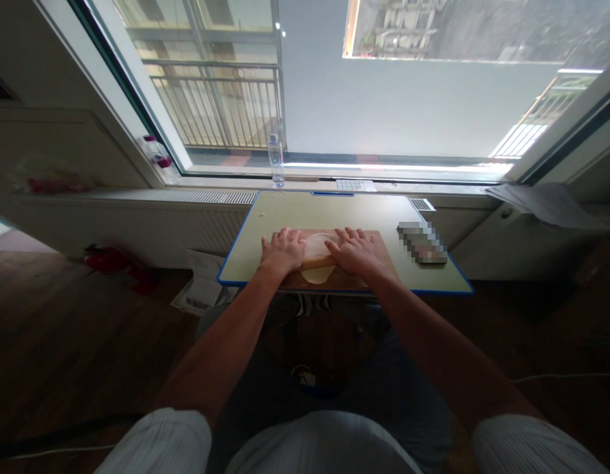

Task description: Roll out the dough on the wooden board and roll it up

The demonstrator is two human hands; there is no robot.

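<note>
A wooden rolling pin (318, 262) lies crosswise over a thin, round sheet of dough (319, 275) on a brown wooden board (384, 249). My left hand (284, 250) rests palm down over the pin's left end, its fingers stretched forward and apart. Over the right end lies my right hand (357, 250), also palm down with spread fingers. Both ends of the pin are hidden under the palms. Dough shows on the near and far sides of the pin, between the hands.
The board sits on a small pale table (243, 257) with a blue rim. A blurred-out, phone-like dark object (422, 243) lies at its right. Small white crumbs are at its far left. A clear bottle (275, 161) stands on the windowsill behind; papers (542, 203) lie farther right.
</note>
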